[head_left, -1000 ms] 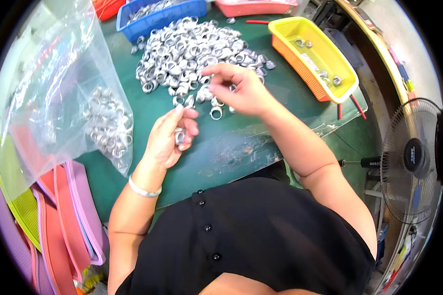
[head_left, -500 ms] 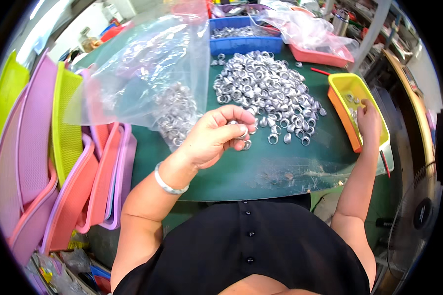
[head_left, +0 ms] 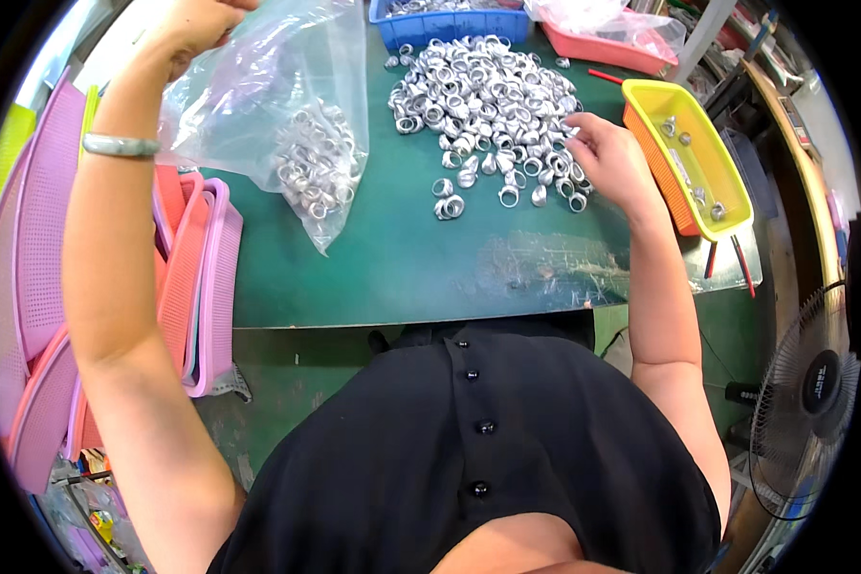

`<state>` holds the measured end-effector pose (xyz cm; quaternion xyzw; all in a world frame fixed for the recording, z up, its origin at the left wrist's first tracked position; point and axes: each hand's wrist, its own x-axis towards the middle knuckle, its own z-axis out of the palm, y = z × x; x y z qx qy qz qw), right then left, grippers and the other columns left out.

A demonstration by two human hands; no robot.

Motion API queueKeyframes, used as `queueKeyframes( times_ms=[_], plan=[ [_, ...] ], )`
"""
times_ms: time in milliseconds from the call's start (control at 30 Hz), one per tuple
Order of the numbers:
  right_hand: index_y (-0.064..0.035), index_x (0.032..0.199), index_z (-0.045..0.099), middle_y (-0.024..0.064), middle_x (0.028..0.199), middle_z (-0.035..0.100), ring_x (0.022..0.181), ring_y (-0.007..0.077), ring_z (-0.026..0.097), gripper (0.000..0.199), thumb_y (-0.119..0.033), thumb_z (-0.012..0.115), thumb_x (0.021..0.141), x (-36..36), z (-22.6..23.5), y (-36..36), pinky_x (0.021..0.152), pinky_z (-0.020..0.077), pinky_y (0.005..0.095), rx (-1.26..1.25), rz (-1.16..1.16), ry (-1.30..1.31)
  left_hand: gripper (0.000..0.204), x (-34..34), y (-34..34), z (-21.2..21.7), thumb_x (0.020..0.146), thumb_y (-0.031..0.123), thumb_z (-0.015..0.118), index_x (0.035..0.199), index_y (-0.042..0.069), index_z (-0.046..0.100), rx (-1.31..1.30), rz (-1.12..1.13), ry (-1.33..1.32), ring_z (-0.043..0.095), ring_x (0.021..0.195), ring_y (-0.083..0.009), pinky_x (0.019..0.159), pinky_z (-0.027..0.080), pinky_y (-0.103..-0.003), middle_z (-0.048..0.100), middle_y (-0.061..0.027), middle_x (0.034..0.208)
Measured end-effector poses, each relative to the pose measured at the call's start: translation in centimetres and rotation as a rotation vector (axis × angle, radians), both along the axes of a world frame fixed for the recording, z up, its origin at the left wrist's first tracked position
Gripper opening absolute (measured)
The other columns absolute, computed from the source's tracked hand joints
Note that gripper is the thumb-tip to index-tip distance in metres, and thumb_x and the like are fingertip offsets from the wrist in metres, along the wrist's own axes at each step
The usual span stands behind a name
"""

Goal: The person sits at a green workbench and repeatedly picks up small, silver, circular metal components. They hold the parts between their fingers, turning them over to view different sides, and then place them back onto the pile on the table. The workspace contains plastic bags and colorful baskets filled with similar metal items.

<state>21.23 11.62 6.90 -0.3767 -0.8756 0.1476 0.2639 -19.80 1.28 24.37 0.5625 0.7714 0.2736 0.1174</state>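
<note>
A large pile of silver-coloured metal finger rings (head_left: 493,91) lies on the green table. My right hand (head_left: 610,163) is at the pile's right edge, thumb and fingers apart, fingertips at the rings; I see none held. At the upper left, my left hand (head_left: 193,24) is by the upper part of a clear plastic bag (head_left: 258,105). Its fingers are partly cut off by the picture's edge, so whether it grips anything is hidden. More rings (head_left: 318,172) lie in the bag's lower corner. A few loose rings (head_left: 448,204) rest at the pile's near left.
To the right stands a yellow basket (head_left: 737,196) nested in an orange one, with several rings inside. Behind the pile are a blue bin (head_left: 450,29) and a pink tray (head_left: 603,48). Purple and coral baskets (head_left: 220,287) are stacked left. A fan (head_left: 818,383) stands lower right.
My left hand has gone from in front of the pile, where it held rings, up to the bag. My right hand has left the yellow basket for the pile. The view has tilted down.
</note>
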Motion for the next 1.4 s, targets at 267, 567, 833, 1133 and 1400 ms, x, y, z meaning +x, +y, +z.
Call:
queueKeyframes(
  times_ms=[267, 567, 833, 1133, 1400],
  plan=[
    [-0.0027, 0.099, 0.058, 0.0158, 0.088, 0.061, 0.086, 0.0331, 0.058, 0.026, -0.011, 0.061, 0.074, -2.6, -1.9, -0.7, 0.076, 0.0459, 0.0404, 0.066, 0.255, -0.126, 0.021, -3.6, -0.8, -0.3, 0.075, 0.005, 0.054, 0.094, 0.006, 0.062, -0.279, 0.221, 0.068, 0.056, 0.067, -0.0074, 0.06, 0.051, -0.025, 0.06, -0.0005, 0.078],
    [-0.0051, 0.109, 0.054, 0.0116, 0.102, 0.059, 0.097, 0.0289, 0.052, 0.037, -0.007, 0.062, 0.074, -7.1, -4.0, -0.7, 0.085, 0.0417, 0.0372, 0.164, 0.423, -0.14, 0.038, 1.3, -3.5, -0.1, 0.081, 0.033, 0.061, 0.109, 0.008, 0.058, -0.531, -0.074, -0.213, 0.059, 0.073, -0.0096, 0.057, 0.049, -0.024, 0.06, -0.002, 0.094],
    [-0.0072, 0.102, 0.059, 0.0069, 0.08, 0.06, 0.084, 0.0254, 0.054, 0.031, -0.002, 0.061, 0.072, -9.4, -5.9, -0.1, 0.076, 0.0456, 0.0343, 0.1, 0.406, -0.044, 0.031, 0.7, -4.0, -1.2, 0.086, 0.024, 0.056, 0.109, 0.004, 0.058, 0.331, -0.072, 0.376, 0.057, 0.088, -0.0129, 0.076, 0.045, -0.024, 0.061, -0.004, 0.098],
    [-0.0033, 0.11, 0.058, 0.0025, 0.086, 0.061, 0.077, 0.0086, 0.056, 0.032, -0.003, 0.063, 0.078, -7.5, -3.5, -1.3, 0.071, 0.0448, 0.0219, -0.924, 0.332, 0.678, 0.015, 16.8, -8.2, -11.5, 0.067, 0.009, 0.068, 0.082, 0.011, 0.066, 0.973, -0.14, 0.731, 0.056, 0.087, -0.0186, 0.096, 0.03, -0.037, 0.06, -0.0005, 0.082],
    [-0.0019, 0.103, 0.059, 0.0058, 0.087, 0.062, 0.073, 0.0141, 0.058, 0.025, -0.003, 0.063, 0.079, -6.4, -4.4, -1.8, 0.069, 0.0477, 0.0264, -1.405, 0.545, 1.035, 0.044, 19.4, -3.0, -19.9, 0.071, 0.008, 0.07, 0.111, 0.001, 0.055, 0.522, -0.304, -0.352, 0.054, 0.078, -0.0118, 0.069, 0.046, -0.026, 0.056, -0.0063, 0.09]
  ],
)
